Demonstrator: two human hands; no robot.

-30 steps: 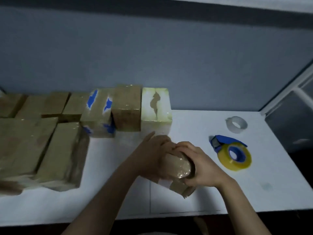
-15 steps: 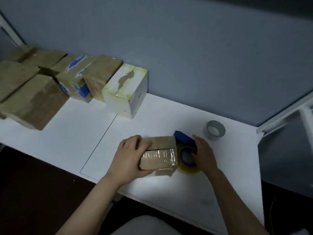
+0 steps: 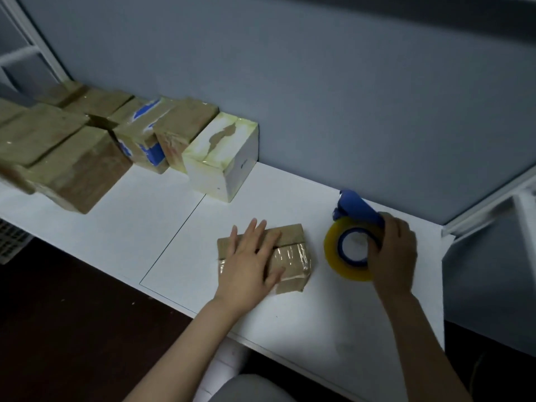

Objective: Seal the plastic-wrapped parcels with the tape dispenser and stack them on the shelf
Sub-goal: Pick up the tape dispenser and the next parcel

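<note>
Parcel [image 3: 293, 256], one, under left hand [image 3: 251, 256]; right hand [image 3: 394, 256] grips one tape dispenser [image 3: 338, 256].

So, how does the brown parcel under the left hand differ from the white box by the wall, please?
The brown plastic-wrapped parcel lies flat under the left hand; the white cardboard box stands taller. The parcel sits alone; the box ends a row of parcels. Both rest on the white table.

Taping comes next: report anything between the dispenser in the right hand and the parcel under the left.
Nothing visible does. The right hand grips the tape dispenser just right of the parcel, only bare table between. The left hand lies flat on the parcel's top, its right part uncovered.
</note>
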